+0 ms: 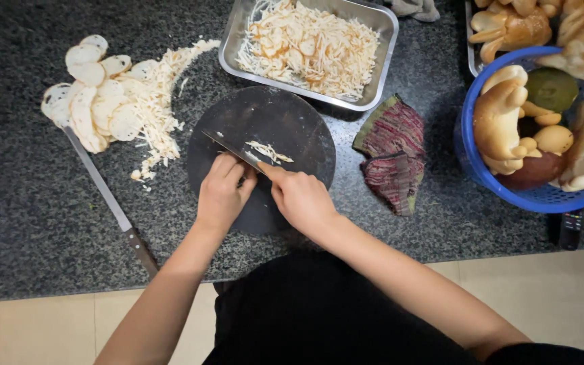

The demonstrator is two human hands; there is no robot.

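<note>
A round dark cutting board [285, 118] lies on the speckled granite counter [28, 209]. My right hand [302, 199] grips a broad knife [228, 147] whose blade lies flat across the board, with a small heap of pale shreds [270, 153] beside its edge. My left hand [223, 192] rests with curled fingers on the board right behind the blade, touching it.
A steel tray [373, 84] of pale shreds stands behind the board. Round white slices [92, 94] and loose shreds lie at the left, over a second long knife [109, 199]. A folded striped cloth [393, 152] lies right. A blue basket [471, 159] holds pale mushrooms.
</note>
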